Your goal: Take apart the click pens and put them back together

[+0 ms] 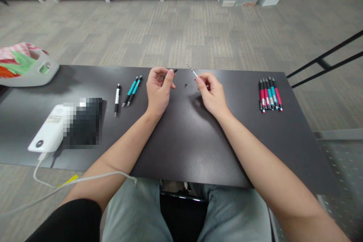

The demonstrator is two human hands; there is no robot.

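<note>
Above the far part of the dark table, my left hand [160, 87] is closed with its thumb pressed against the fingers. A dark pen part [175, 70] sticks out past the thumb; most of it is hidden in the hand. Facing it, my right hand [212, 92] pinches a thin white pen refill [193, 71] by its lower end. The refill tilts up to the left, and its tip looks striped, like a spring. On the table between both hands lies a tiny dark piece [186, 84], too small to make out.
Left of my hands lie a white-and-black pen [117, 100] and two teal pens [132, 91]. Several pink and teal pens [270, 94] sit in a row at the right. A white device [49, 128] with a cable and a basket [45, 72] of cloths are farther left.
</note>
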